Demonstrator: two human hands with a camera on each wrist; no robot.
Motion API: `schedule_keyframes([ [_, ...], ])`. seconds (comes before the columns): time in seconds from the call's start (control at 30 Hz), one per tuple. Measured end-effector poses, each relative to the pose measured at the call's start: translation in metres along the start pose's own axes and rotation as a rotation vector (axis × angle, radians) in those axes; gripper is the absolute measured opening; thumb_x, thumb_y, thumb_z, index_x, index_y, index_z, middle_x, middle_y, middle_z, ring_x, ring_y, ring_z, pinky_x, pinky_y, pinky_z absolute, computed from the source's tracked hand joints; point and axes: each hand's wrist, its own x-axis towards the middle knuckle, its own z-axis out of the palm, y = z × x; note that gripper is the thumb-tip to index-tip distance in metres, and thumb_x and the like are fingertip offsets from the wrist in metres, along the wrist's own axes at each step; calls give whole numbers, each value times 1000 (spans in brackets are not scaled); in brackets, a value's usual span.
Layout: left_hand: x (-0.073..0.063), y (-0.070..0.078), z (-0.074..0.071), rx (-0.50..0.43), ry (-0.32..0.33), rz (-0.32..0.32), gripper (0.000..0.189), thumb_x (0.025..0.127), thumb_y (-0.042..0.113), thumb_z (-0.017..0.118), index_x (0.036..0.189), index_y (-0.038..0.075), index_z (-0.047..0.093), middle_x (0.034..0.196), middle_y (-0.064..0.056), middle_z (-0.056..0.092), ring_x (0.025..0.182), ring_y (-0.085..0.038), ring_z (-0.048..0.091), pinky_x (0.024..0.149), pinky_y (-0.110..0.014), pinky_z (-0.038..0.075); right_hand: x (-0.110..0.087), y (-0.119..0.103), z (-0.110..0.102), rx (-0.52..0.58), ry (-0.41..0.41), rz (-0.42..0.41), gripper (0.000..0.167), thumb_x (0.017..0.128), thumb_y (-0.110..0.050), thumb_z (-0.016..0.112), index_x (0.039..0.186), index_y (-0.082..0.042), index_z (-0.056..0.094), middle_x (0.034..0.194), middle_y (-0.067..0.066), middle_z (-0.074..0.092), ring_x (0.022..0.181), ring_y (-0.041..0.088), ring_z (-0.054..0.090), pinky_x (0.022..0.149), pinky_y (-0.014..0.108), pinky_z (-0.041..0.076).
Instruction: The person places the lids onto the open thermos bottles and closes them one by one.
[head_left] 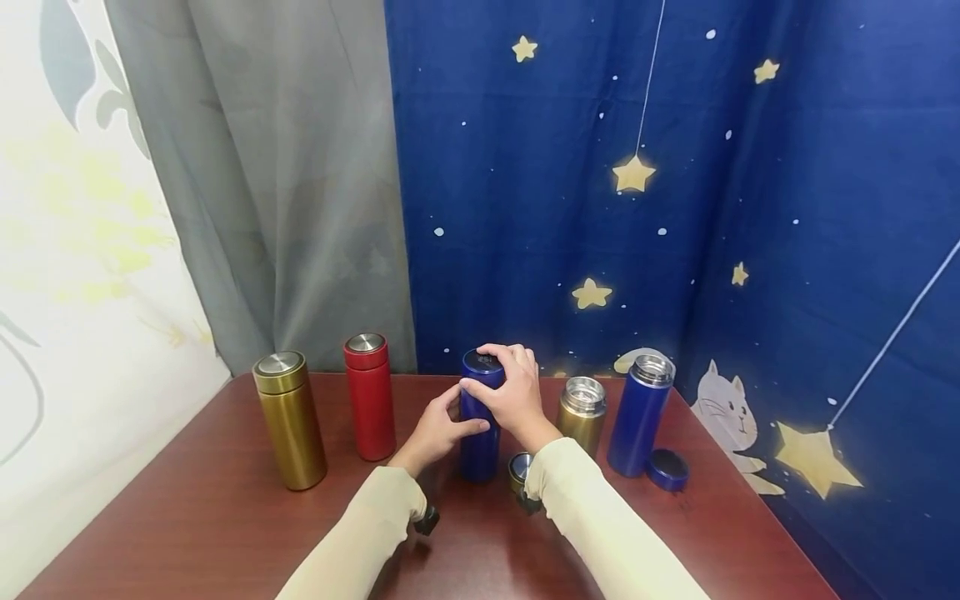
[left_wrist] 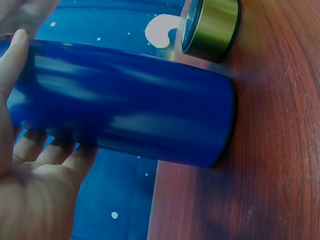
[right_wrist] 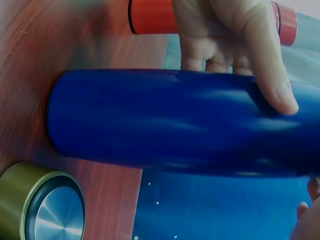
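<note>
A blue thermos bottle [head_left: 480, 460] stands upright on the table between both hands. My left hand [head_left: 441, 429] holds its body from the left, thumb across the front and fingers round the far side. From above, my right hand [head_left: 514, 392] grips the dark-topped lid [head_left: 482, 362], which sits on the bottle and shows lit digits. In the left wrist view the blue body [left_wrist: 140, 105] rests with its base on the wood. A gold lid [head_left: 518, 468] with a silver top lies close by on the right, partly covered by the right sleeve.
To the left stand a capped gold thermos [head_left: 296, 425] and a capped red thermos [head_left: 371, 408]. On the right are an uncapped gold thermos [head_left: 581, 417] and an uncapped blue thermos [head_left: 640, 421], with a blue lid [head_left: 667, 469] beside the latter. Curtains [head_left: 540, 192] hang behind the table [head_left: 195, 517].
</note>
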Motion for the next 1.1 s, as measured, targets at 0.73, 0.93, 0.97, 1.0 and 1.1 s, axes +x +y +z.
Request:
schedule_keyframes([
  [0.73, 10, -36, -2, 41, 78, -31, 69, 83, 14, 78, 143, 7, 45, 130, -15, 59, 116, -31, 60, 96, -48, 47, -6, -34, -25, 499, -73, 123, 43, 98, -3, 42, 141, 4, 44, 147, 23, 40, 133, 45, 37, 109, 57, 28],
  [0.93, 11, -36, 0, 42, 63, -8, 68, 84, 14, 78, 143, 5, 45, 129, -17, 60, 114, -32, 61, 95, -48, 48, -13, -44, -26, 467, 61, 118, 41, 93, -2, 44, 133, 8, 48, 137, 28, 49, 124, 47, 47, 103, 58, 37],
  [0.97, 10, -36, 0, 42, 62, -6, 69, 83, 14, 78, 143, 5, 45, 129, -16, 60, 114, -32, 61, 95, -47, 48, -13, -41, -23, 461, 87, 112, 41, 92, -2, 45, 133, 7, 49, 135, 28, 51, 122, 46, 49, 101, 59, 38],
  [1.0, 10, -36, 0, 39, 61, -3, 69, 83, 14, 78, 143, 5, 45, 128, -16, 61, 114, -31, 61, 95, -47, 49, -14, -36, -20, 454, 112, 103, 42, 92, -1, 47, 132, 6, 50, 132, 28, 53, 121, 46, 51, 99, 59, 40],
  [1.1, 10, -36, 0, 33, 58, 7, 69, 83, 14, 78, 143, 3, 45, 128, -17, 61, 113, -32, 62, 94, -46, 49, -16, -20, -9, 419, 184, 79, 42, 89, -1, 51, 131, 3, 53, 122, 25, 61, 116, 41, 55, 95, 60, 41],
])
